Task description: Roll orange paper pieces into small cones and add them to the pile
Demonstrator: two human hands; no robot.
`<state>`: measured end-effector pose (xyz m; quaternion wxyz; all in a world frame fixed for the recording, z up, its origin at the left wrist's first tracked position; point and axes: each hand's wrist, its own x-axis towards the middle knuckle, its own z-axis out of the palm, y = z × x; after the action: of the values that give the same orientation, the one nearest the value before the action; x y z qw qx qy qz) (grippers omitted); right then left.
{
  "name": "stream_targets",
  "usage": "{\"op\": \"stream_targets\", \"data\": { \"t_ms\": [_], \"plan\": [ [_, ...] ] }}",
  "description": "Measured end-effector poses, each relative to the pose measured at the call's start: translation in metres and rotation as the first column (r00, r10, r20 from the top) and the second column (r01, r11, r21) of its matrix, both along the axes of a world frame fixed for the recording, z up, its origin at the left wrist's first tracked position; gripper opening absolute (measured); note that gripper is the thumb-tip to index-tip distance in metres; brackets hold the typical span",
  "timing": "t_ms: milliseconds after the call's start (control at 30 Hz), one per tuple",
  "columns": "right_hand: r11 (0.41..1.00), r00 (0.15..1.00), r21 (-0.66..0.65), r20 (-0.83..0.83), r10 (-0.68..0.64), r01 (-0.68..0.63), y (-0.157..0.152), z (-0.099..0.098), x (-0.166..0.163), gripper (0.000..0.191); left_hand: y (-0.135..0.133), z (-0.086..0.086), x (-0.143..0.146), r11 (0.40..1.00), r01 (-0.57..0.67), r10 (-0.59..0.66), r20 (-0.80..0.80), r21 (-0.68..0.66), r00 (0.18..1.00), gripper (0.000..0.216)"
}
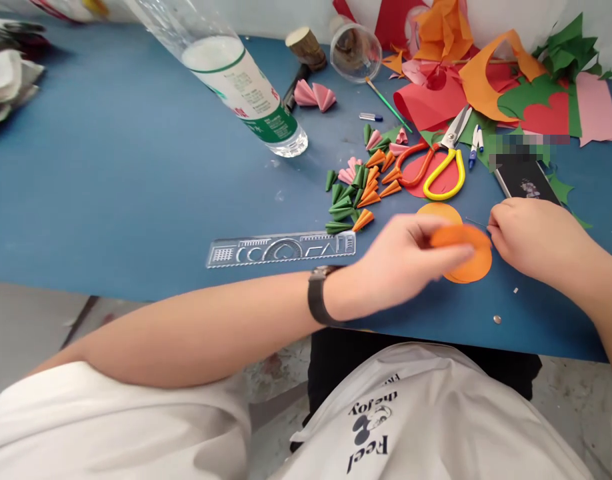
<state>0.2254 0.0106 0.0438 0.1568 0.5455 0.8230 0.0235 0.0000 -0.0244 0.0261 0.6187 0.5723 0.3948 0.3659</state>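
My left hand (401, 257) pinches an orange paper disc (469, 257) just above the blue table (136, 187), its fingers closed on the disc's left edge and slightly blurred. My right hand (529, 237) rests closed right beside the disc, fingers curled together near a thin needle-like pin (475, 222); what it grips I cannot make out. A second orange disc (440, 212) lies flat just behind. A black watch sits on my left wrist.
Several small folded paper cones, green, orange and pink (361, 187), lie behind my hands. Yellow-and-orange scissors (443, 163), a clear ruler (281, 249), a tilted plastic bottle (241, 80), a phone (526, 179), a plastic cup (356, 50) and coloured paper scraps (496, 80) crowd the far right.
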Motion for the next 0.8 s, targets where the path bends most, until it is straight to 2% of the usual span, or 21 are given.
{"op": "stream_targets", "data": {
  "t_ms": [33, 67, 133, 267, 333, 400, 433, 467, 567, 633, 667, 700, 733, 800],
  "plan": [
    [1.000, 1.000, -0.029, 0.000, -0.008, 0.008, 0.001, 0.002, -0.002, 0.016, -0.008, 0.001, 0.002, 0.987, 0.148, -0.149, -0.019, -0.060, 0.989, 0.032],
    [0.998, 1.000, -0.055, -0.002, -0.010, 0.010, 0.002, 0.004, -0.003, 0.017, -0.013, 0.001, 0.003, 0.962, 0.266, -0.267, -0.025, -0.060, 0.963, 0.037],
    [0.996, 1.000, -0.089, -0.012, -0.011, 0.010, 0.005, 0.006, -0.005, 0.017, -0.018, -0.001, 0.003, 0.939, 0.339, -0.342, -0.047, -0.054, 0.939, 0.044],
    [0.995, 0.999, -0.096, -0.044, -0.032, 0.027, 0.008, 0.003, -0.005, 0.012, -0.009, -0.005, 0.001, 0.950, 0.306, -0.309, -0.044, -0.069, 0.950, 0.042],
    [0.997, 0.998, -0.065, -0.059, -0.038, 0.034, 0.007, 0.000, -0.002, 0.014, -0.004, -0.005, 0.001, 0.970, 0.220, -0.221, 0.009, -0.104, 0.975, 0.031],
    [0.998, 0.978, -0.019, -0.198, -0.062, 0.059, 0.006, -0.002, 0.004, 0.017, -0.001, -0.005, 0.002, 0.979, 0.109, -0.092, 0.108, -0.170, 0.990, 0.019],
    [0.995, 0.891, 0.009, -0.447, -0.085, 0.099, 0.004, -0.003, 0.007, 0.019, -0.001, -0.004, 0.003, 0.975, 0.070, -0.036, 0.162, -0.211, 0.986, 0.016],
    [0.988, 0.697, -0.034, -0.706, -0.129, 0.147, 0.003, -0.004, 0.010, 0.018, -0.001, -0.003, 0.004, 0.966, 0.048, 0.004, 0.203, -0.253, 0.979, 0.015],
    [0.980, 0.460, -0.089, -0.873, -0.162, 0.175, -0.006, -0.006, 0.014, 0.009, -0.002, -0.003, 0.005, 0.944, 0.026, 0.061, 0.254, -0.328, 0.965, 0.014],
    [0.971, 0.128, -0.191, -0.969, -0.210, 0.143, -0.013, -0.006, 0.011, 0.036, 0.000, -0.003, 0.004, 0.937, -0.030, 0.113, 0.219, -0.347, 0.969, 0.014],
    [0.964, 0.008, -0.246, -0.969, -0.248, 0.095, -0.017, -0.006, 0.008, 0.046, 0.002, -0.003, 0.003, 0.933, -0.069, 0.143, 0.188, -0.352, 0.972, 0.016],
    [0.953, -0.067, -0.301, -0.952, -0.298, 0.038, -0.020, -0.005, 0.005, 0.050, 0.003, -0.004, 0.002, 0.929, -0.106, 0.170, 0.154, -0.354, 0.973, 0.019],
    [0.940, -0.116, -0.342, -0.933, -0.340, -0.001, -0.024, -0.004, 0.003, 0.043, 0.005, -0.004, 0.002, 0.927, -0.135, 0.188, 0.121, -0.350, 0.975, 0.021],
    [0.899, -0.157, -0.433, -0.885, -0.438, -0.068, -0.029, -0.003, -0.001, 0.017, 0.007, -0.005, 0.000, 0.932, -0.143, 0.181, 0.086, -0.333, 0.980, 0.022]
  ]
}}
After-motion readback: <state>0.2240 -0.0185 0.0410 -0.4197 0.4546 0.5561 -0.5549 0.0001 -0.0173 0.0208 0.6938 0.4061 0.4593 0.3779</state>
